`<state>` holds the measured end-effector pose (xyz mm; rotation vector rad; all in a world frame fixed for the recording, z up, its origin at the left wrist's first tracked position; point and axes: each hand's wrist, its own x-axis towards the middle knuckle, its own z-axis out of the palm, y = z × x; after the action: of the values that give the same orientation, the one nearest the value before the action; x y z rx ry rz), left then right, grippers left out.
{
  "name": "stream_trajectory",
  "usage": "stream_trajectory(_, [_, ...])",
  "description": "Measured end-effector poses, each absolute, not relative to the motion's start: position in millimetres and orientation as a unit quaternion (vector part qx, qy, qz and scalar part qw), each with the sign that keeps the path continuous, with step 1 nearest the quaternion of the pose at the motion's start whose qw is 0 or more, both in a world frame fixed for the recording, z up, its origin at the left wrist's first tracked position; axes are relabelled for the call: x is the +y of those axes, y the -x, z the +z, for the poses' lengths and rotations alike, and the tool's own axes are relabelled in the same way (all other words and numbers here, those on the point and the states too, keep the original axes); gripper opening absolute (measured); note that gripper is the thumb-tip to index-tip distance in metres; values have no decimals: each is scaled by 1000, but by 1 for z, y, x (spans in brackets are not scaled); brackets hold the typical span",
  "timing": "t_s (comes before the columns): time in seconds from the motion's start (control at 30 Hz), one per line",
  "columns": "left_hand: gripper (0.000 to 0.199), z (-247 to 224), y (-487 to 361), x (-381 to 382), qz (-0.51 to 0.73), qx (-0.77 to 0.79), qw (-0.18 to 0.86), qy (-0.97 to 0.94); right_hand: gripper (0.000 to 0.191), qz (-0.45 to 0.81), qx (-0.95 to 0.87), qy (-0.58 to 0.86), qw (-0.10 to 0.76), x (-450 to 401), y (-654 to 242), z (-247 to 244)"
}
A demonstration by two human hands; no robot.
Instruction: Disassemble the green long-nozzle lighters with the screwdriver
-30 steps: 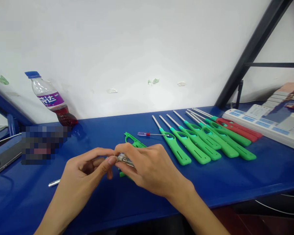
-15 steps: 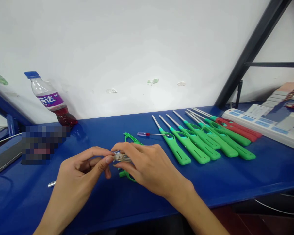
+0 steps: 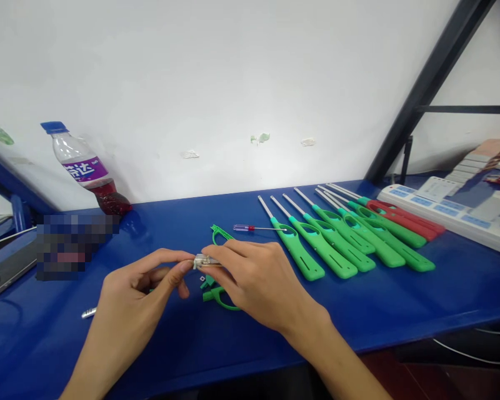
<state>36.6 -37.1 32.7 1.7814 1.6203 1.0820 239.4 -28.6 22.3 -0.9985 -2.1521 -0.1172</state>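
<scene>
My right hand [image 3: 266,286] is closed around a clear plastic lighter fuel tank [image 3: 203,260] with small fittings at its exposed end. The rest of the tank is hidden by the fingers. Pinched at that same end are the thumb and forefinger of my left hand [image 3: 137,297]. Beneath the hands, green lighter casing pieces [image 3: 208,296] lie on the blue table, partly covered by my right hand. A small screwdriver [image 3: 244,228] with a clear purple handle rests just behind. The end of a metal tube [image 3: 88,313] shows beside my left wrist.
Several green long-necked lighters [image 3: 300,255] lie in a row at right, with red ones [image 3: 416,219] beyond. A white power strip [image 3: 462,214] stands behind them. At left are a drink bottle [image 3: 89,169], a phone [image 3: 8,266] and a blurred patch. The table [image 3: 400,300] meets a white wall.
The fuel tank has turned slightly and risen a little between my hands. My right hand has shifted slightly, uncovering more of the green pieces below.
</scene>
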Motion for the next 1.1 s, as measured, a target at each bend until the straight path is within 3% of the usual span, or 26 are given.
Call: stream_trajectory(1.1, [30,32,-39,-36,411,584,224,-663,23,-44,-836,397,376,-29,-240,21])
